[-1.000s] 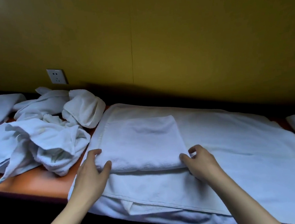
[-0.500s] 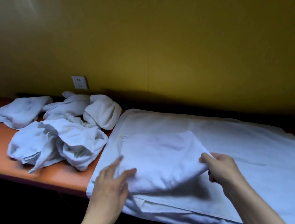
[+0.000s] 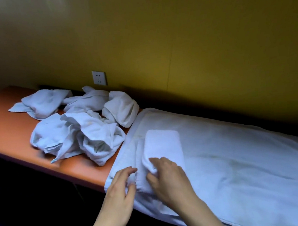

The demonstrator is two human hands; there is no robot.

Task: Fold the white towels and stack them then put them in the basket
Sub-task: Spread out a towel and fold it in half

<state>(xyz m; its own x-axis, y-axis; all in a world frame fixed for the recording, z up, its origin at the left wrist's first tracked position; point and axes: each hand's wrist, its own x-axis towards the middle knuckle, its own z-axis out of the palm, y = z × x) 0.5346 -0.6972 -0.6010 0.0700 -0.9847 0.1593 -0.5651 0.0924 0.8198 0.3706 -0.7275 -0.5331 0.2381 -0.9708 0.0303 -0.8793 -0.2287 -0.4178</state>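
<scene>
Folded white terry towel [image 3: 163, 146] lay at lower centre of the frame, on the large white towel spread flat [image 3: 238, 159] over the orange counter [image 3: 5, 125]. My right hand [image 3: 170, 181] rested on its near end, fingers curled and bunching the cloth in their grip. My left hand [image 3: 119, 193] sat just beside it at the towel's left edge, fingers curled around a fold there. Crumpled white towels [image 3: 78, 135] were heaped at centre left, below a white wall socket [image 3: 99, 78].
</scene>
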